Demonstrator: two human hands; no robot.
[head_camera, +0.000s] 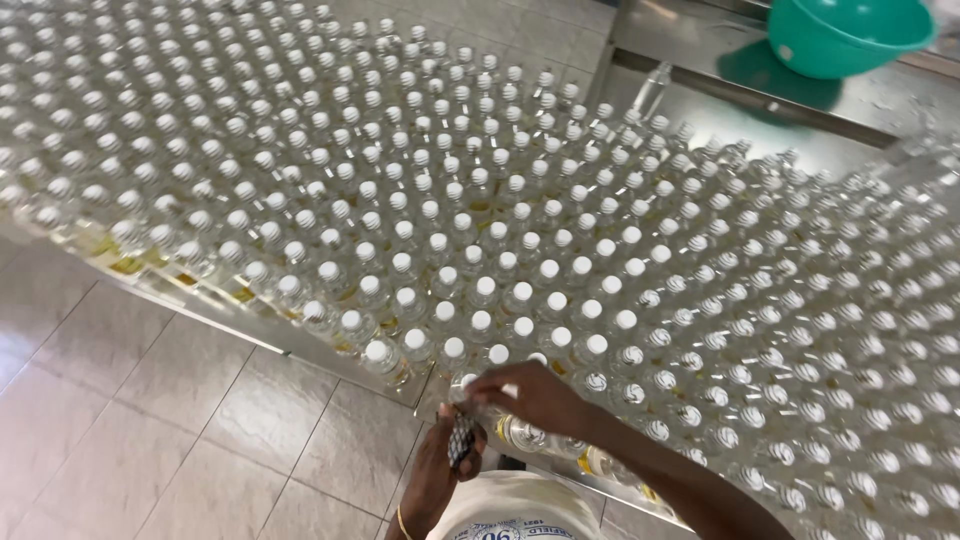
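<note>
A steel table (700, 110) is covered edge to edge with small clear plastic bottles standing upright in dense rows. On the left and in the middle the bottles are closed with white screw caps (517, 293); on the right the uncapped bottles (800, 330) are seen with open mouths.

At the near edge of the table, the right hand (535, 397) is laid over one bottle (530, 436) that is tipped on its side, just in front of the first capped row. Its fingers are curled around the neck end of that bottle, and a white cap is pinched at the fingertips (478, 382).

The left hand (440, 470) is held just below, close to the body, with a thin bracelet at the wrist. Its fingers are closed around a dark patterned object (461, 438); what the object is cannot be told.

At the far right corner a teal plastic bowl (840, 35) is set on the steel surface, well apart from the hands. A tiled floor (150, 440) is seen below the table.
</note>
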